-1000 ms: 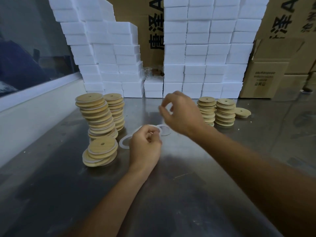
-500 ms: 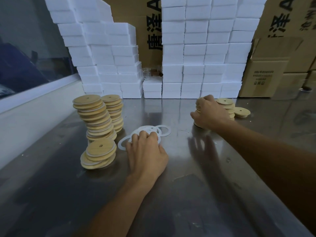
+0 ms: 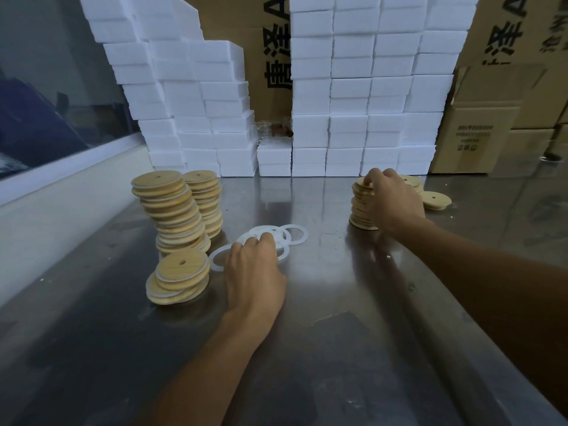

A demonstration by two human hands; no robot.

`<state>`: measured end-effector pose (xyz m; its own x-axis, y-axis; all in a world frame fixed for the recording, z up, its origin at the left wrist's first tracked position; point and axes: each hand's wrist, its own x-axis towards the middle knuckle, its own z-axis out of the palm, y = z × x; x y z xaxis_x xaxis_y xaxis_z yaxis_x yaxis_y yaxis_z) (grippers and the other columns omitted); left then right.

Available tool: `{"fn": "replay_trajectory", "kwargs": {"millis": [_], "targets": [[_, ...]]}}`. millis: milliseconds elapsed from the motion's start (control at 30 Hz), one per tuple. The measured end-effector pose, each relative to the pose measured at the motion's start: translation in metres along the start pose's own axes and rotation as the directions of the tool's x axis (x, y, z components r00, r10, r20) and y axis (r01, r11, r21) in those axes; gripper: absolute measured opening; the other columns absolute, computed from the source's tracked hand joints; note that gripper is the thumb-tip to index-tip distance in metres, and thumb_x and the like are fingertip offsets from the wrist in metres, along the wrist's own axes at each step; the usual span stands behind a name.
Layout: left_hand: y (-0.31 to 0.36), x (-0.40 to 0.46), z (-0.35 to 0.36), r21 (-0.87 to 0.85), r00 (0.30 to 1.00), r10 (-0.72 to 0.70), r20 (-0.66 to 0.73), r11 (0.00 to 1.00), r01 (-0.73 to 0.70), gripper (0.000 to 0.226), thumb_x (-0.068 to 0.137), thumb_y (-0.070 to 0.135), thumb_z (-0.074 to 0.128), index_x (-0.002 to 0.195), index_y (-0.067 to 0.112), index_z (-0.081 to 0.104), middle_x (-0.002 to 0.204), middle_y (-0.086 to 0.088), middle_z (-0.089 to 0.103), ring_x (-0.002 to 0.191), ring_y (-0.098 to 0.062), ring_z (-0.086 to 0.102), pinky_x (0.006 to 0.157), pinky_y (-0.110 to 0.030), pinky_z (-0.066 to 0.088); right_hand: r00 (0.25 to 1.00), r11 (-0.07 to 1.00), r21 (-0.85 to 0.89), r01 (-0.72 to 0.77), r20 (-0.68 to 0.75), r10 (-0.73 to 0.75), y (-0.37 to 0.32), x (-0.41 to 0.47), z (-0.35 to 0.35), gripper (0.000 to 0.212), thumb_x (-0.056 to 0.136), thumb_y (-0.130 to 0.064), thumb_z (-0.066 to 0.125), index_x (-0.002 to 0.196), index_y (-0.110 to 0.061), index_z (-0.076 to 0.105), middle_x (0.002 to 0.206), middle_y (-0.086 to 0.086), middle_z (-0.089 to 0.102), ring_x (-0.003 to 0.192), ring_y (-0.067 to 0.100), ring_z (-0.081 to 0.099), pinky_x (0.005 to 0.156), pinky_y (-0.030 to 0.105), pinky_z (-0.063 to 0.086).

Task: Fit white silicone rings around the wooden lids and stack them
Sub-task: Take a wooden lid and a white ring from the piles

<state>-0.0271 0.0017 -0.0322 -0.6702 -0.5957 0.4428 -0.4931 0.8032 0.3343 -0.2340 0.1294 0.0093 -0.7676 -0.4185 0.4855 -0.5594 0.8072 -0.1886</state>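
steel table (image 3: 353, 348) | white boxes (image 3: 368, 96) stacked behind | cardboard cartons (image 3: 479, 130) right

Table: dull steel top (image 3: 353, 348)
Ten o'clock: dark window (image 3: 46, 103)
Twelve o'clock: white foam blocks (image 3: 368, 87)
Two o'clock: cardboard cartons (image 3: 491, 124)

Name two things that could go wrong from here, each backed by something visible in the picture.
1. The tall finished stack leans and its lids sit offset; a nudge from the left hand, working on the loose rings beside it, might topple it.
2. The right hand grips the top of the plain lid stack; lifting one lid could drag others off.
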Motion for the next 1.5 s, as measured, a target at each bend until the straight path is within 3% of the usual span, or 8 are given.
{"fn": "replay_trajectory", "kwargs": {"millis": [233, 433, 633, 833, 933, 1067, 1300, 1500], "targets": [[-0.002, 0.001, 0.002, 0.04, 0.999, 0.033, -0.001, 0.999, -0.033, 0.015, 0.095, 0.019, 0.057, 0.104, 0.017, 0.069, 0.106, -0.001, 0.066, 0.099, -0.018, 0.055, 0.078, -0.03, 0.046, 0.994, 0.997, -0.063, 0.051, -0.097, -0.057, 0.006, -0.008, 0.005, 0.03, 0.091, 0.001, 0.049, 0.12, -0.006, 0.052, 0.117, 0.015, 0.051, 0.084, 0.04, 0.058, 0.064, 0.044, 0.046], [0.0, -0.001, 0.0, 0.122, 0.999, 0.025, -0.038, 0.992, -0.02, 0.033, 0.097, 0.039, 0.047, 0.118, 0.017, 0.06, 0.119, -0.004, 0.057, 0.107, -0.021, 0.049, 0.085, -0.034, 0.04, 0.936, 0.868, 0.496, -0.017, -0.297, 0.188, -0.005, -0.024, 0.003, 0.031, 0.095, -0.007, 0.053, 0.125, -0.008, 0.058, 0.122, 0.01, 0.06, 0.108, 0.025, 0.055, 0.093, 0.031, 0.043], [0.002, -0.002, -0.001, 0.155, 1.0, -0.012, 0.02, 0.988, 0.009, 0.029, 0.096, 0.032, 0.046, 0.118, 0.017, 0.057, 0.117, -0.006, 0.056, 0.104, -0.025, 0.055, 0.088, -0.039, 0.038, 0.924, 0.606, 0.794, -0.057, -0.187, 0.333, -0.037, -0.06, 0.005, 0.029, 0.083, -0.037, 0.076, 0.102, -0.016, 0.066, 0.102, 0.002, 0.066, 0.092, 0.014, 0.064, 0.081, 0.024, 0.053], [0.001, -0.002, -0.005, 0.056, 1.0, -0.003, 0.015, 0.998, 0.002, 0.034, 0.086, 0.008, 0.059, 0.12, 0.017, 0.057, 0.118, -0.006, 0.055, 0.104, -0.026, 0.053, 0.084, -0.036, 0.04, 0.93, 0.524, 0.841, -0.135, -0.075, 0.36, -0.057, -0.083, 0.01, 0.011, 0.079, -0.015, 0.075, 0.074, -0.023, 0.07, 0.101, -0.004, 0.064, 0.091, 0.004, 0.061, 0.086, 0.022, 0.052], [0.001, -0.002, -0.005, -0.072, 1.0, 0.019, -0.022, 0.997, -0.021, 0.032, 0.085, 0.0, 0.061, 0.113, 0.015, 0.062, 0.114, -0.005, 0.058, 0.099, -0.025, 0.055, 0.074, -0.03, 0.039, 0.924, 0.462, 0.867, -0.185, -0.007, 0.383, -0.058, -0.087, 0.009, 0.014, 0.078, -0.01, 0.073, 0.075, -0.024, 0.07, 0.11, -0.004, 0.061, 0.096, 0.002, 0.057, 0.083, 0.011, 0.044], [-0.001, 0.0, -0.004, -0.27, 0.999, 0.004, -0.044, 0.963, -0.016, 0.027, 0.082, -0.006, 0.065, 0.096, 0.018, 0.064, 0.106, 0.003, 0.058, 0.085, -0.012, 0.053, 0.055, -0.008, 0.031, 0.926, 0.343, 0.904, -0.253, 0.124, 0.356, -0.056, -0.092, 0.006, 0.02, 0.079, -0.004, 0.068, 0.078, -0.025, 0.071, 0.1, -0.006, 0.067, 0.099, 0.011, 0.064, 0.089, 0.025, 0.051], [-0.002, 0.001, -0.002, -0.383, 0.995, 0.051, -0.091, 0.92, -0.082, 0.029, 0.08, -0.011, 0.059, 0.093, 0.013, 0.065, 0.096, 0.001, 0.064, 0.079, -0.016, 0.057, 0.067, -0.019, 0.041, 0.943, 0.298, 0.919, -0.258, 0.172, 0.286, -0.058, -0.098, 0.004, 0.022, 0.081, -0.003, 0.064, 0.088, -0.022, 0.071, 0.09, -0.01, 0.07, 0.083, -0.003, 0.063, 0.063, 0.008, 0.048], [0.001, -0.001, -0.01, -0.37, 0.958, 0.115, -0.262, 0.905, -0.21, 0.025, 0.079, -0.012, 0.061, 0.092, 0.009, 0.066, 0.096, -0.003, 0.059, 0.079, -0.013, 0.053, 0.062, -0.006, 0.035, 0.964, 0.255, 0.936, -0.243, 0.205, 0.168, -0.06, -0.101, 0.001, 0.016, 0.089, -0.004, 0.061, 0.095, -0.018, 0.065, 0.092, 0.006, 0.07, 0.071, 0.012, 0.061, 0.057, 0.02, 0.049]]}}
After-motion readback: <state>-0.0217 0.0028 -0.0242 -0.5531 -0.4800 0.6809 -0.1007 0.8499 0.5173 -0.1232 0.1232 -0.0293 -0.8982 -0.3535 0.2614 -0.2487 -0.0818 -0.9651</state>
